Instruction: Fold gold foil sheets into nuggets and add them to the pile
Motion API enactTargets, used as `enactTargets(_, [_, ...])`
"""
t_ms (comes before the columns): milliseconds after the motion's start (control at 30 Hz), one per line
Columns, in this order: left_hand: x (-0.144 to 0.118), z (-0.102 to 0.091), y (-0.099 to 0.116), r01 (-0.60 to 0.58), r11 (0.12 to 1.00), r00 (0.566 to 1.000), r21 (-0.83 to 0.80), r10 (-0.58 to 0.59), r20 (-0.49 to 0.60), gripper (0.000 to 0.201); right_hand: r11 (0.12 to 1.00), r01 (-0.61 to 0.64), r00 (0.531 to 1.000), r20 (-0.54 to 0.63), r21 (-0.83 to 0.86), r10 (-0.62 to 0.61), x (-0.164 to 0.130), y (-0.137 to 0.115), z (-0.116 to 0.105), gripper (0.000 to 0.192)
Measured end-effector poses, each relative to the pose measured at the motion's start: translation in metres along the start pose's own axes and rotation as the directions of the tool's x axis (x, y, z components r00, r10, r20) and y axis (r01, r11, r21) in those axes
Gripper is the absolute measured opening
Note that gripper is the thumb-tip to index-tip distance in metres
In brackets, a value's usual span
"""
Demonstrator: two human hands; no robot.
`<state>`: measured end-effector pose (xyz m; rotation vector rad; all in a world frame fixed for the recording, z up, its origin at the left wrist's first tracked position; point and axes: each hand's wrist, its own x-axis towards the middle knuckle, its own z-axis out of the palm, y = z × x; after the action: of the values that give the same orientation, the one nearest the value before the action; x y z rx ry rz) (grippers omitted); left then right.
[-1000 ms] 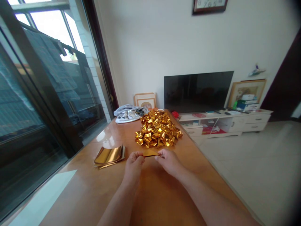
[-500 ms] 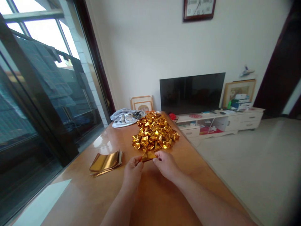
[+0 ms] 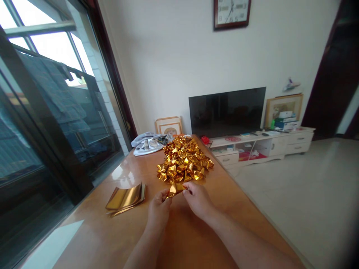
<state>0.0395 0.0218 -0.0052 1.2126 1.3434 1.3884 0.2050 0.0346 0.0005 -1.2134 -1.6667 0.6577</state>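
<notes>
Head view, the only one we have: the folded gold piece [image 3: 176, 189] is held up between the two hands over the wooden table [image 3: 218, 233], just on the near side of the heap of gold pieces [image 3: 183, 158]. Left hand [image 3: 159, 207]: thumb and fingers pinched together on the piece's left end. Right hand [image 3: 198, 200]: thumb and forefinger clamped on its right end; the other fingers look curled in, though we cannot make out each one. We judge the piece very light, thin like foiled paper, stiff enough along its creases to keep a shape but soft across the faces, slick where it shines and easy to crush or tear. Best hold, we think, is a light pinch at the two end points, with the middle left unpressed. Left of the hands, well apart, lies the stack of gold sheets [image 3: 125, 198], curved and probably slippery against one another. Against the frame from a second ago, we note the piece showed as a flat, duller triangle with its lower edge near level; now it has bright facets and slants up toward the right hand. Both end grips remain.
</notes>
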Motion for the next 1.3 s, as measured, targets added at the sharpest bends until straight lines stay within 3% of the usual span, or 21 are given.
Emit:
enactTargets(233, [0.0, 0.0, -0.003, -0.002, 0.999, 1.0, 0.039, 0.002, -0.004, 0.045, 0.999, 0.026, 0.999, -0.017, -0.048, -0.027, -0.002, 0.0, 0.0, 0.021])
enactTargets(667, [-0.001, 0.003, -0.005, -0.011, 0.999, 1.0, 0.044, 0.011, 0.017, 0.038, 0.999, -0.003, 1.0, -0.013, -0.045, 0.003, -0.001, 0.004, -0.002, 0.023])
enactTargets(1133, [0.001, 0.0, -0.011, -0.144, 0.982, 0.988, 0.125, 0.135, 0.08, 0.042, 0.996, -0.002, 0.999, 0.052, -0.091, 0.006, -0.002, 0.004, -0.004, 0.025])
enactTargets(1300, [0.001, -0.001, -0.013, -0.131, 0.98, 0.991, 0.15, 0.126, 0.041, 0.041, 0.99, 0.043, 0.997, 0.065, -0.131, -0.035, -0.004, 0.003, -0.003, 0.024])
